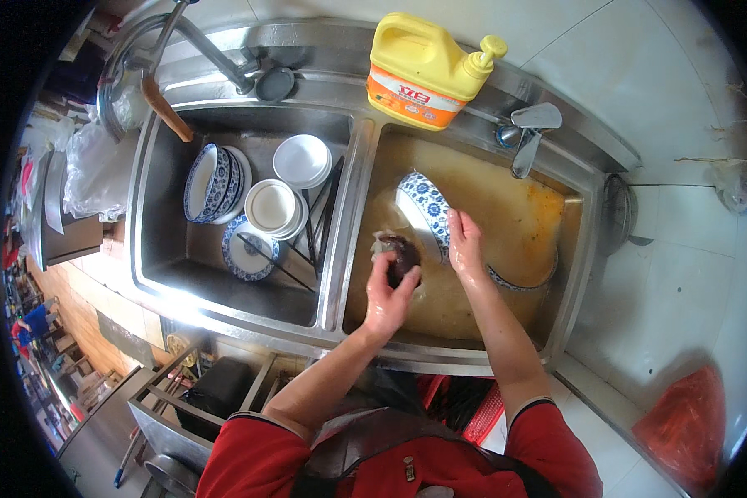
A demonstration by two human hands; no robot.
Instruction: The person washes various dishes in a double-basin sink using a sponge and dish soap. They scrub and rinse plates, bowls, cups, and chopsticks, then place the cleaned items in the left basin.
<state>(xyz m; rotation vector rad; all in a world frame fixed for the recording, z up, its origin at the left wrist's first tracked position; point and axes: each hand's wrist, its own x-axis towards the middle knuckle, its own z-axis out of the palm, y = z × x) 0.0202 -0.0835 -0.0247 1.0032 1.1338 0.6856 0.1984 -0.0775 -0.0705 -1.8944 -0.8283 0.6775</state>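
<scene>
Over the murky water of the right steel sink basin (473,168), my right hand (465,243) grips a blue-and-white patterned bowl (428,202), which is tilted on its side. To its left, my left hand (391,289) holds a dark scrubbing pad (403,258) with something pale and crumpled at its upper left. Both hands look wet. Another patterned bowl (526,287) lies mostly under the water at the right, with only part of its rim plain to see.
Stacked patterned bowls (206,183), white bowls (302,160), a patterned plate (249,249) and dark chopsticks (314,230) are in the left basin. A yellow detergent jug (420,68) stands behind the right basin, near a lever faucet (529,134). A curved faucet (205,46) rises at the upper left.
</scene>
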